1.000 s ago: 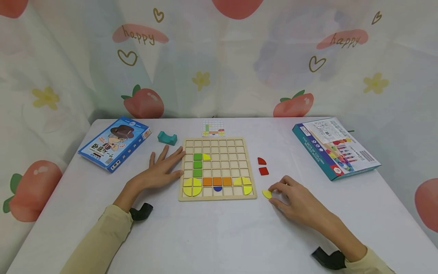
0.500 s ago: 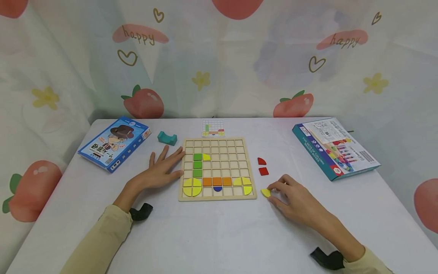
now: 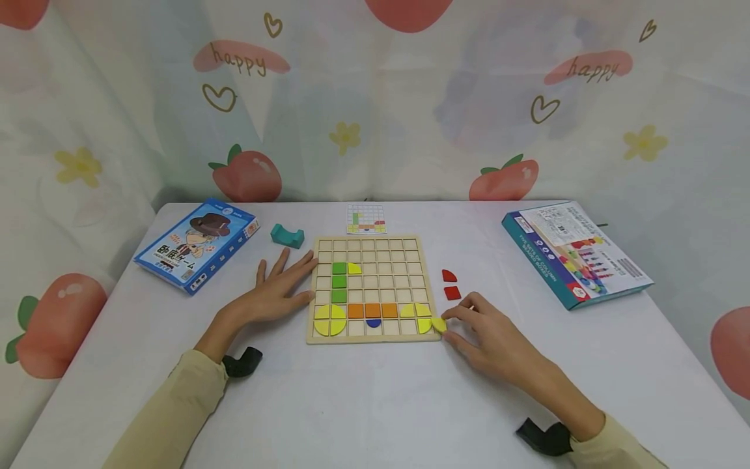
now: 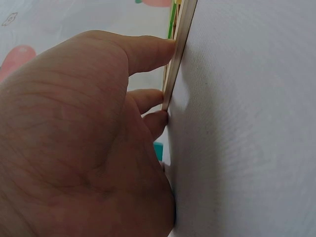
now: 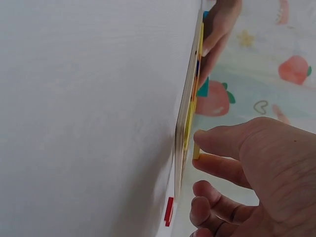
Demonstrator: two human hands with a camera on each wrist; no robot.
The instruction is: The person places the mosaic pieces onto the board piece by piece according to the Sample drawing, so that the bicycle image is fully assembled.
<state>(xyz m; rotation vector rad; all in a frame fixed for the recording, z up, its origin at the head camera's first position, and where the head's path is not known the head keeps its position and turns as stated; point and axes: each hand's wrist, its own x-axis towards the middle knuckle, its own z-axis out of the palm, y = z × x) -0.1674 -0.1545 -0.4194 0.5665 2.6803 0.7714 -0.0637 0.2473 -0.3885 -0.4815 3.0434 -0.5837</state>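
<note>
My right hand point(image 3: 491, 335) pinches a yellow quarter-circle tile point(image 3: 439, 324) between thumb and index finger, over the right edge of the wooden grid board point(image 3: 375, 339). In the right wrist view the tile point(image 5: 196, 151) stands edge-on, close above the board's side. Straight fingers of my left hand point(image 3: 269, 291) touch the board's left edge. Green squares point(image 3: 338, 281) form a column on the grid, with a yellow quarter-circle point(image 3: 354, 268) beside its top. Orange squares point(image 3: 372, 311) lie in a row between yellow rounded groups, above a blue half-circle point(image 3: 373, 323).
Two red tiles point(image 3: 452, 293) lie right of the board. Behind it rests a small pattern card point(image 3: 366, 219), with a teal block point(image 3: 287, 236) to the left. A blue box point(image 3: 196, 244) and a teal-edged box point(image 3: 577, 251) flank the table.
My right hand has carried the yellow quarter-circle tile leftward, from the tablecloth to the board's right edge. My left hand has stayed at the board's left edge.
</note>
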